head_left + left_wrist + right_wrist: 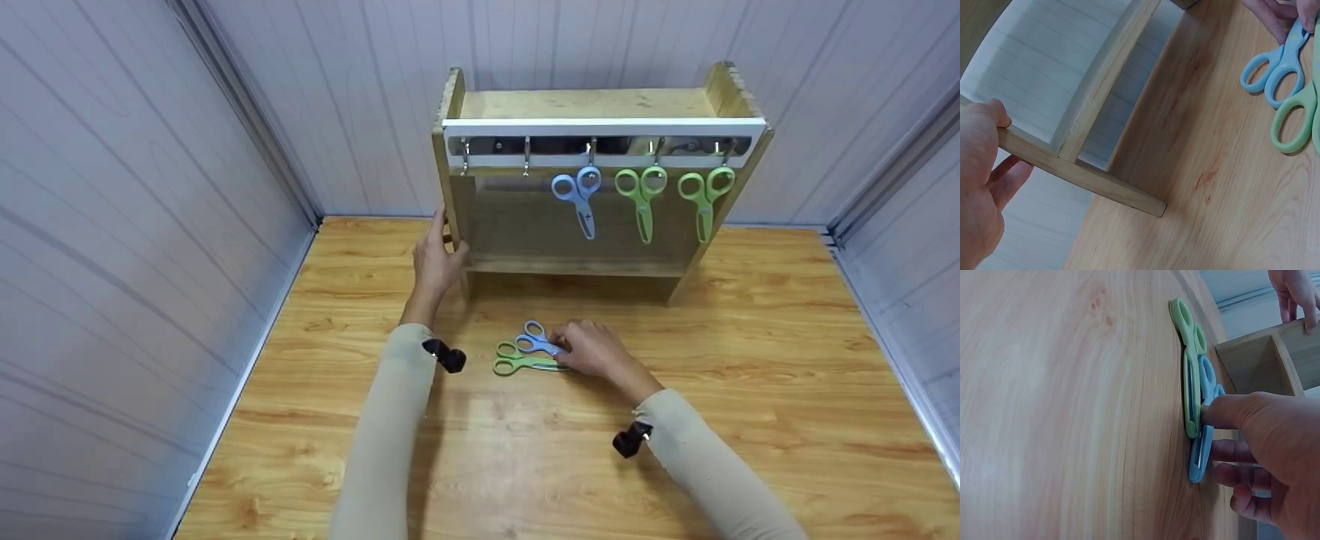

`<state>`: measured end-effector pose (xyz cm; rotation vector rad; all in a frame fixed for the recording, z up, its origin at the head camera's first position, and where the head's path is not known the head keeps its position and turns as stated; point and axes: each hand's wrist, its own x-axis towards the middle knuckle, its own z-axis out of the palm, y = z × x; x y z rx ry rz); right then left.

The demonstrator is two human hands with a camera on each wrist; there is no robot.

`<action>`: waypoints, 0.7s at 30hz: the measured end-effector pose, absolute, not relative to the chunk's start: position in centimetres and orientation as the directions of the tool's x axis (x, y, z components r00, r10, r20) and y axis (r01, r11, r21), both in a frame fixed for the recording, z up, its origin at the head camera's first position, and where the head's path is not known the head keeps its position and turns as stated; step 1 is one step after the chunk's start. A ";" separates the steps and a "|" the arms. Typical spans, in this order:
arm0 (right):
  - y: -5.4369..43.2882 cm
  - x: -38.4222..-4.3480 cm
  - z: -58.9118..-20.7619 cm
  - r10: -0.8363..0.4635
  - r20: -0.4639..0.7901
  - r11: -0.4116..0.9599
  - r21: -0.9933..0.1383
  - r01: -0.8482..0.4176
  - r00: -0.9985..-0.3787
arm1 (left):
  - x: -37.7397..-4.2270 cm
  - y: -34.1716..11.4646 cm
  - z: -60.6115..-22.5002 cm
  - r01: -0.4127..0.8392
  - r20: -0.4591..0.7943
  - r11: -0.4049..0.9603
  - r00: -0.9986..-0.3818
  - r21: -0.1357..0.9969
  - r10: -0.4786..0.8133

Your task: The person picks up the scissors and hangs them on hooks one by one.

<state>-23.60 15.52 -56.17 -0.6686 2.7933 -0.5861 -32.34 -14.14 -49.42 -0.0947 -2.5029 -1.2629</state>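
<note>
My left hand (pixel 435 262) grips the left side board of a wooden rack (pixel 585 105), thumb at the front edge and fingers behind it. On the table, my right hand (pixel 592 349) pinches blue scissors (pixel 1293 48) near the blades, thumb on one side and fingers on the other. Green scissors (pixel 1188 337) lie right beside them, partly overlapping the blue pair in the right wrist view; both pairs have their handles pointing left in the head view. From the rack hang another blue pair of scissors (pixel 586 217) and two green pairs, one in the middle (pixel 643 217) and one at the right (pixel 703 217).
A white rail (pixel 562 160) with several metal hooks crosses the rack's upper front. Two hooks at the left, including this hook (pixel 526 154), hold nothing. Pale panelled walls (pixel 150 225) enclose the wood-grain table (pixel 510 465) at the back and both sides.
</note>
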 end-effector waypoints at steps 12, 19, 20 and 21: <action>15.5 -23.8 -56.5 -0.456 -0.081 0.817 -0.432 -0.381 -0.886 | -32.3 -14.1 -49.3 0.219 0.342 0.613 -0.935 0.759 -0.090; 15.6 -23.5 -56.4 -0.453 -0.075 0.813 -0.444 -0.377 -0.888 | -32.3 -14.1 -49.4 0.209 0.330 0.609 -0.940 0.765 -0.092; 15.6 -23.5 -56.3 -0.453 -0.075 0.812 -0.447 -0.376 -0.888 | -32.3 -14.1 -49.4 0.209 0.331 0.610 -0.939 0.764 -0.092; 15.6 -23.5 -56.3 -0.452 -0.077 0.812 -0.448 -0.374 -0.889 | -32.3 -14.1 -49.4 0.209 0.329 0.608 -0.940 0.766 -0.091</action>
